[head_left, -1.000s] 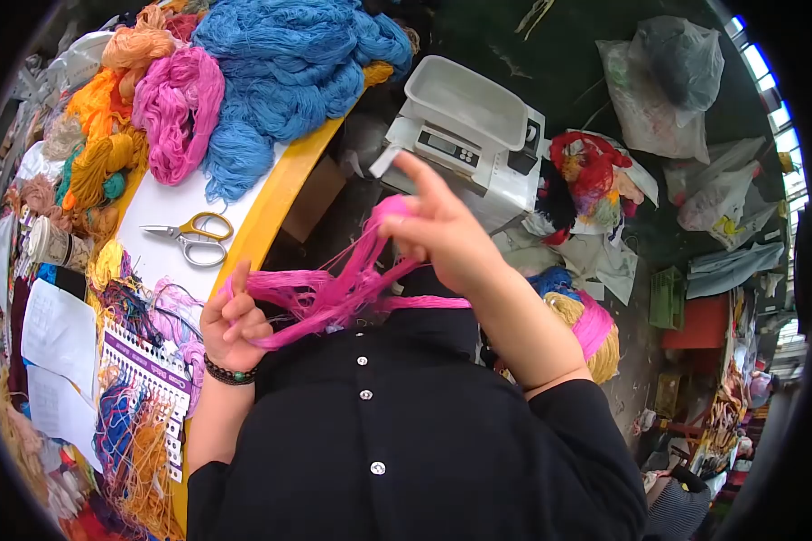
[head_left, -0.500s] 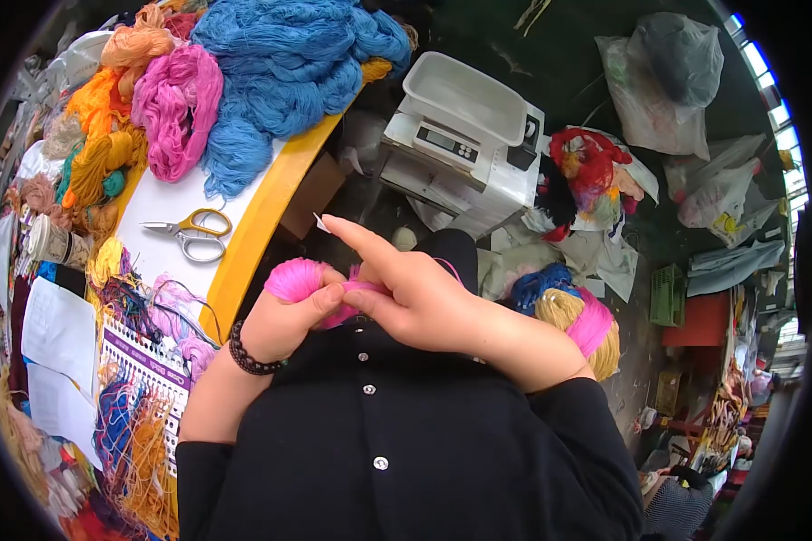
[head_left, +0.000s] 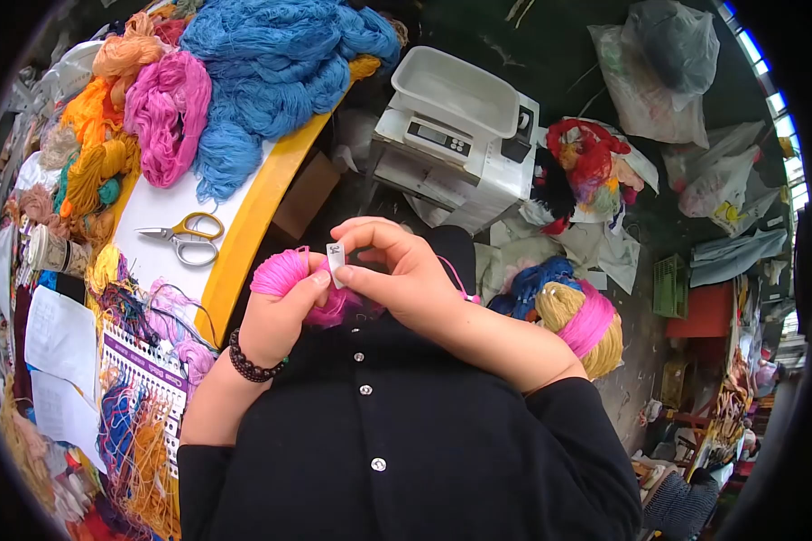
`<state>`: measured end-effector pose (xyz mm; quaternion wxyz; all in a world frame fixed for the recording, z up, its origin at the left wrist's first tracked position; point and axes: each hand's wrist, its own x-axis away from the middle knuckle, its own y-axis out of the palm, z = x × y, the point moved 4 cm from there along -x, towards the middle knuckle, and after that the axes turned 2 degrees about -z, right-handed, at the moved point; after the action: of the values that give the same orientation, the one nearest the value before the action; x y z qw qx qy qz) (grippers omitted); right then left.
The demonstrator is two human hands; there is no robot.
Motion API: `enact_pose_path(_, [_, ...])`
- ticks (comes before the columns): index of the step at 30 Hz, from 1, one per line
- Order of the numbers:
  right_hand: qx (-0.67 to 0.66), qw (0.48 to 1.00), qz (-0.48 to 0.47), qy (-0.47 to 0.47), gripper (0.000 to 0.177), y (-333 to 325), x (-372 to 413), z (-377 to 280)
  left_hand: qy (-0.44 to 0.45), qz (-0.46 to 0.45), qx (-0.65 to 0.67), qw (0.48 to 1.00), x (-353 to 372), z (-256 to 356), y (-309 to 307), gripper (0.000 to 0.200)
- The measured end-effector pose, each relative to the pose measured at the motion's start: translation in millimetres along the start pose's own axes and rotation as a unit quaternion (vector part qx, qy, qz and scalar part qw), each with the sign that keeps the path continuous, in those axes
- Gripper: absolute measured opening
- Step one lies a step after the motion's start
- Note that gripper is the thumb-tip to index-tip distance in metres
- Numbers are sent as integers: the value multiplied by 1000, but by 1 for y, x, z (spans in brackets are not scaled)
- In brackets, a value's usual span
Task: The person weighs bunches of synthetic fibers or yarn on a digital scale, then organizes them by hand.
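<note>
My left hand is closed around a bundle of bright pink thread, held in front of my chest. Between the thumb and fingers of my right hand is a small white paper label with "34" on it. The label sits right beside the pink bundle, by my left thumb. A pink strand trails out on the far side of my right hand. Near my right forearm rests a tan skein wrapped with a pink band.
On the table to the left lie scissors, a large heap of blue yarn, a pink skein and a thread color card. Ahead stands a digital scale on a white stand. Plastic bags are at the right.
My right fingers have bent inward and pinch the white label, which stood at the tip of the outstretched index finger before. The label is now against the pink bundle.
</note>
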<state>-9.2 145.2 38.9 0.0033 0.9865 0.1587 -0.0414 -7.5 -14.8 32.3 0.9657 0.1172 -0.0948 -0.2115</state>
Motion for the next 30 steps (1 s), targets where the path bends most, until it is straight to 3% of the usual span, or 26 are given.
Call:
enact_pose_path(1, [98,993,11,-59,19,-1,-1,-1,26,-20,-33,999,0,1,2,18])
enact_pose_path(4, [45,997,-22,-53,30,6,-1,6,30,-7,-39,999,3,-5,-4,15])
enact_pose_path(5, [12,999,-27,-31,34,10,1,6,35,4,-51,998,4,-5,-5,15])
enact_pose_path(7, [69,988,-123,60,32,10,2,-1,65,-1,-100,993,5,2,-3,15])
enact_pose_path(8, [118,985,-61,-110,27,13,0,-7,97,-6,-148,984,6,8,-2,15])
enact_pose_path(10, [363,916,-77,-152,22,11,4,-10,136,-26,-314,939,7,16,-7,17])
enact_pose_path(11, [397,889,-33,-228,20,12,7,-14,134,15,-293,947,9,18,-4,18])
enact_pose_path(12, [396,888,-33,-229,20,13,8,-16,134,15,-294,946,10,22,-6,18])
enact_pose_path(13, [437,849,-19,-297,24,15,12,-25,12,-18,-104,994,9,15,-11,17])
enact_pose_path(14, [473,802,-5,-363,28,17,16,-34,-110,-50,91,988,11,9,-11,15])
enact_pose_path(15, [507,763,2,-400,39,17,19,-42,-153,-27,136,979,14,7,-11,11])
enact_pose_path(16, [507,762,2,-402,39,17,18,-41,-151,-27,135,979,15,6,-10,11])
enact_pose_path(18, [469,790,24,-394,42,15,17,-39,-97,-28,156,983,13,4,-11,9])
enact_pose_path(19, [405,847,40,-342,42,14,13,-34,-55,17,93,994,14,3,-12,8])
enact_pose_path(21, [280,939,36,-195,34,13,6,-27,146,56,-124,980,11,10,-9,4])
enact_pose_path(22, [77,997,9,8,28,13,4,-18,223,53,-256,939,12,22,-6,5])
enact_pose_path(24, [-148,986,1,76,20,15,1,3,303,85,-370,874,13,30,7,6])
enact_pose_path(26, [-90,994,17,57,15,14,1,-1,296,88,-368,877,12,26,8,5])
enact_pose_path(27, [61,994,52,-81,12,10,1,-13,256,78,-300,916,9,18,3,6])
enact_pose_path(28, [210,950,84,-214,10,11,5,-25,214,68,-229,947,6,12,0,12])
enact_pose_path(29, [249,935,62,-245,10,11,5,-32,-31,57,-57,996,8,5,0,25])
enact_pose_path(30, [249,936,60,-243,10,12,6,-31,-119,-26,84,989,6,-8,-1,27])
